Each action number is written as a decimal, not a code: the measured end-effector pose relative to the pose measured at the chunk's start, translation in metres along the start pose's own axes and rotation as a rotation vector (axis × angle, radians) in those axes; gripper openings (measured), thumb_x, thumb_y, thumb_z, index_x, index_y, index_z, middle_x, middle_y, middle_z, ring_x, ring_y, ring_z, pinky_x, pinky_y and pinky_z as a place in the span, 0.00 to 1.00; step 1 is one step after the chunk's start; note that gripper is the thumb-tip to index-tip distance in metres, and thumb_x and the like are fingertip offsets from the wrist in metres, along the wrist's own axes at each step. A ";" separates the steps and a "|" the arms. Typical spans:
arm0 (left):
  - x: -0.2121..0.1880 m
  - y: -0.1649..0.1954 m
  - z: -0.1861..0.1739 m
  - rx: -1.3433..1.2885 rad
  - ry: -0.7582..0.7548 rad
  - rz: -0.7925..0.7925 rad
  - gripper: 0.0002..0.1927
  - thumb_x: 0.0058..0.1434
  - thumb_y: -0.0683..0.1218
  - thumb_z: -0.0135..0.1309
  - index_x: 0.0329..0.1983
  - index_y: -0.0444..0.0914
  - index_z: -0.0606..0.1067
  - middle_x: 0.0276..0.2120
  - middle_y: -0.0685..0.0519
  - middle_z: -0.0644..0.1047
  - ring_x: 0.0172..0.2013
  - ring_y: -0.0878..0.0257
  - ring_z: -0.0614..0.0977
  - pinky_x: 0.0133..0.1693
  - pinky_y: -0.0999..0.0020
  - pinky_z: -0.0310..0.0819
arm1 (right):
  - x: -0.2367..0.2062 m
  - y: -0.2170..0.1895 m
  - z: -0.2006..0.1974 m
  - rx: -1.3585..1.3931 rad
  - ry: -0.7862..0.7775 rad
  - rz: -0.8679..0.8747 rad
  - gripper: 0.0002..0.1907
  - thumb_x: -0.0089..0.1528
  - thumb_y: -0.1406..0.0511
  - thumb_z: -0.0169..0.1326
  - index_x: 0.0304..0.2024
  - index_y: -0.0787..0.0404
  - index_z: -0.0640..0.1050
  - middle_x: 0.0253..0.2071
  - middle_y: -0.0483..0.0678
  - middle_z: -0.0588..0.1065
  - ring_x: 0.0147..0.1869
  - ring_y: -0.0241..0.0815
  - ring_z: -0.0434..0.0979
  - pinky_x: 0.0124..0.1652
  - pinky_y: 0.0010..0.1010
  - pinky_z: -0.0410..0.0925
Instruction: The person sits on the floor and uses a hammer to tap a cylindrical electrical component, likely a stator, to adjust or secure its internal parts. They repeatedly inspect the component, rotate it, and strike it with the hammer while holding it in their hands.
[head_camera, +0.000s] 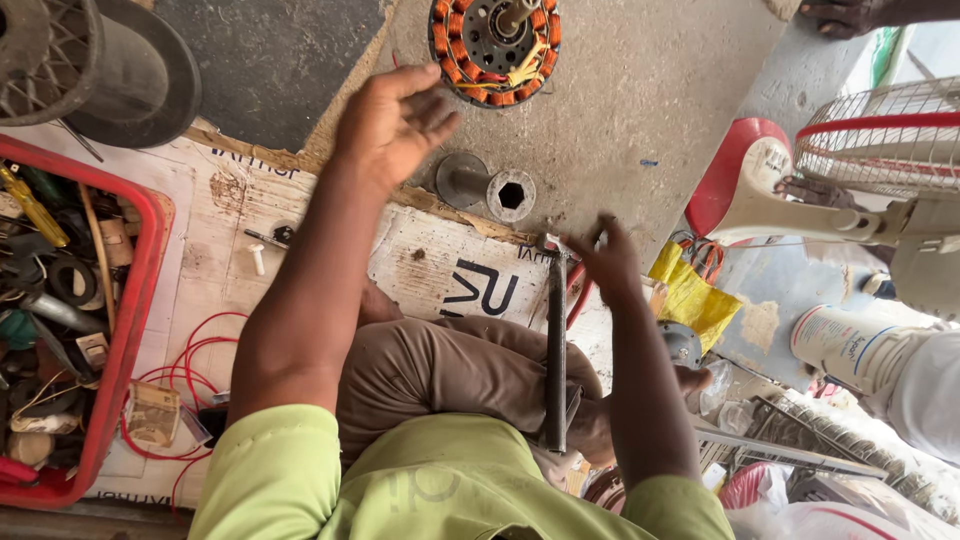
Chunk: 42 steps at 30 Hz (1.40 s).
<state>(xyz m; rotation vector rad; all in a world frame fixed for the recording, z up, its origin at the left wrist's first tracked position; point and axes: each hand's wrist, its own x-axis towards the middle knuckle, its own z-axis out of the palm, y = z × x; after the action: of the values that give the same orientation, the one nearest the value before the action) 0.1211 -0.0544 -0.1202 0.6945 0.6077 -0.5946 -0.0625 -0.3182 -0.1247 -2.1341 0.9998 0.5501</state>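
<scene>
The left hand (392, 122) is held open with fingers (432, 112) spread, gripping nothing, above the grey concrete floor (640, 80), near the round copper-wound motor stator (495, 45) and the grey metal hexagonal socket tube (487, 187). The right hand (606, 258) is pinched at the head of a long dark metal tool (555, 345) lying across the knee. A red plastic crate of tools (140, 300) is seen at the left.

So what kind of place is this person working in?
Probably a small fan-repair workshop, worked on the floor: a copper-wound motor stator, a red crate of tools and a stand fan lie about.
</scene>
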 end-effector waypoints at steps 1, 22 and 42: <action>-0.008 0.004 -0.002 0.078 -0.037 0.045 0.11 0.54 0.34 0.61 0.36 0.37 0.71 0.36 0.51 0.77 0.38 0.60 0.81 0.44 0.60 0.84 | -0.007 0.016 0.006 0.017 -0.007 -0.005 0.45 0.55 0.58 0.71 0.69 0.66 0.66 0.61 0.60 0.73 0.62 0.52 0.76 0.57 0.39 0.71; 0.052 -0.032 0.041 1.713 0.098 0.848 0.72 0.40 0.71 0.80 0.75 0.46 0.45 0.68 0.35 0.54 0.70 0.38 0.58 0.58 0.36 0.71 | -0.075 0.026 -0.052 1.116 -0.396 -0.050 0.26 0.59 0.67 0.51 0.61 0.62 0.71 0.38 0.51 0.76 0.27 0.35 0.72 0.24 0.25 0.66; 0.038 -0.020 0.044 1.462 0.023 0.614 0.81 0.38 0.59 0.83 0.76 0.55 0.29 0.57 0.33 0.68 0.52 0.41 0.80 0.50 0.52 0.81 | -0.068 -0.106 -0.075 0.123 0.000 -0.649 0.07 0.74 0.64 0.47 0.51 0.55 0.74 0.27 0.45 0.70 0.26 0.37 0.69 0.29 0.31 0.64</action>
<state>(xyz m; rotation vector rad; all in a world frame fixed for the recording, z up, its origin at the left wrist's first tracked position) 0.1471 -0.1096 -0.1274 2.1558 -0.1608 -0.3684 -0.0152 -0.2930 0.0114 -2.1801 0.2852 0.1619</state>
